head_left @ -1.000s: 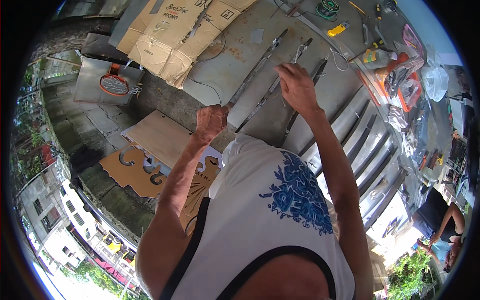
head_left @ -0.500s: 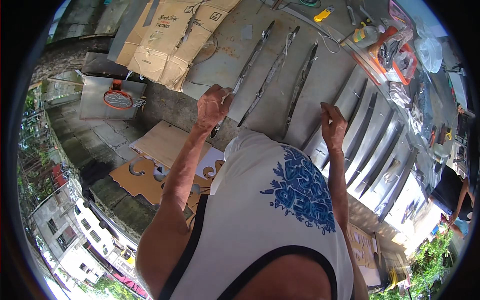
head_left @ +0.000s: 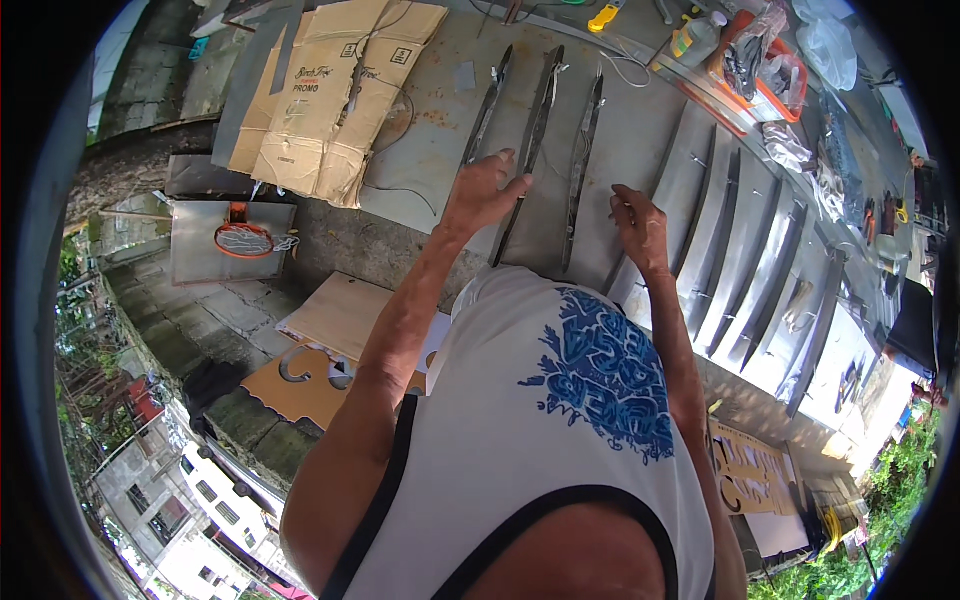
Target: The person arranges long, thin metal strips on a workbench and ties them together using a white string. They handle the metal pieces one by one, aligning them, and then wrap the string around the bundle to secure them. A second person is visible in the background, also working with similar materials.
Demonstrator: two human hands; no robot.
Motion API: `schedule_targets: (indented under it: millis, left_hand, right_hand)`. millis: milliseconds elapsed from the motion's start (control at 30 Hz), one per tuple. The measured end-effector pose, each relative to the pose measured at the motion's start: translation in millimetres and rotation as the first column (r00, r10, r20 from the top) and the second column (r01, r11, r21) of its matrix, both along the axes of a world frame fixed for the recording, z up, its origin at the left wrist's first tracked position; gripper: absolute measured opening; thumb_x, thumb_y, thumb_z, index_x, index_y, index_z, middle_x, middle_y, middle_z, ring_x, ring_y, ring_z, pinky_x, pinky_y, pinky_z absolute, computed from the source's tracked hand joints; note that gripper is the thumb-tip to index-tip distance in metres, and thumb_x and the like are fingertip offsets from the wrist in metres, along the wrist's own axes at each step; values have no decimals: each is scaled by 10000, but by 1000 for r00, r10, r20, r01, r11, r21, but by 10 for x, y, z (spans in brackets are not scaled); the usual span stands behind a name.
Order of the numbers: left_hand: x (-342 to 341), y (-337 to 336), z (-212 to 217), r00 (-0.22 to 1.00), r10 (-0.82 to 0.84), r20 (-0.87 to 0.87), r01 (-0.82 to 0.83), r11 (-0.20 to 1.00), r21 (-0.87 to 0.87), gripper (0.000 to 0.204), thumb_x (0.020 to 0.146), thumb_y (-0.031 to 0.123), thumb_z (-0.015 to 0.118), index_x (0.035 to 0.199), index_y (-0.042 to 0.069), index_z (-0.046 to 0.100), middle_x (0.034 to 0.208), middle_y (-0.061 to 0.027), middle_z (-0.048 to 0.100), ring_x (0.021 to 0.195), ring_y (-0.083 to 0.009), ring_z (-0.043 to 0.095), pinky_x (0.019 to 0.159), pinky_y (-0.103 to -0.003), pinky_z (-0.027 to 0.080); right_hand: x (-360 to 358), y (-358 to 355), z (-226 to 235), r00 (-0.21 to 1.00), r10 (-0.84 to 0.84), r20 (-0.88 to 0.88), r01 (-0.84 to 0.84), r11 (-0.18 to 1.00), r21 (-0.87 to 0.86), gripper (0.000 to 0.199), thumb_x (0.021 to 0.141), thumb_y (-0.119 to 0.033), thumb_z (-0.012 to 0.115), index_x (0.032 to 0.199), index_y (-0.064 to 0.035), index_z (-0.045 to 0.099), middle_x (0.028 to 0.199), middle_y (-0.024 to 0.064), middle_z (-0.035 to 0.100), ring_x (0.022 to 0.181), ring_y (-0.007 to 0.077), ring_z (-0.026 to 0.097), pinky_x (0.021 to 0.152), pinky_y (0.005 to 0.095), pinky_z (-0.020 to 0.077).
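Note:
Three narrow dark strips with tapered ends lie roughly side by side on a grey metal-topped table: a left strip, a middle strip and a right strip. Over the left and middle ones is my left hand, open, its thumb and forefinger apart at the middle strip. Whether the thumb touches that strip I cannot tell. The near part of the left strip is hidden behind this hand. To the right of the right strip, my right hand hovers with loosely bent, parted fingers and holds nothing.
Several curved grey strips lie in a row at right. Flattened cardboard covers the table's far left. At the far right stand a bottle and an orange bin with plastic bags. A small basketball hoop is beyond the left edge.
My left hand has left the left strip's near end and opened, moving right to the middle strip. My right hand has shifted slightly left. The whole view has turned a little.

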State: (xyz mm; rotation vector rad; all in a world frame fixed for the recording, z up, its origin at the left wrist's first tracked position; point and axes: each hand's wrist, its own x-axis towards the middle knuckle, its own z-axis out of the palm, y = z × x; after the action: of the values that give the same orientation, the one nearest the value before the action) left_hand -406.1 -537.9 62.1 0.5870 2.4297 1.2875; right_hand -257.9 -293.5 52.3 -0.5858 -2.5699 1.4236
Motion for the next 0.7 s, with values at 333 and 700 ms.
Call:
schedule_targets:
  millis: [333,700]
  left_hand:
    - [-731,820,-99,991,-110,-72,52,830,-556,632,712,405,804,1100,-71,654,1052,-273,692,1023,-394,683,896,-441,541]
    - [-730,900,-162,987,-111,-113,30,832,-555,328,721,191,749,932,-52,690,985,-278,697,1001,-415,689,851,-476,565]
  right_hand:
    - [-971,-170,-227,971,28,239,-60,990,128,834,783,-378,755,1369,40,335,1209,289,554,1100,443,607,953,494,495]
    - [-1192,-235,-294,946,-45,320,-20,980,196,713,784,-293,745,1268,35,338,1249,304,499,1103,484,590,941,508,512]
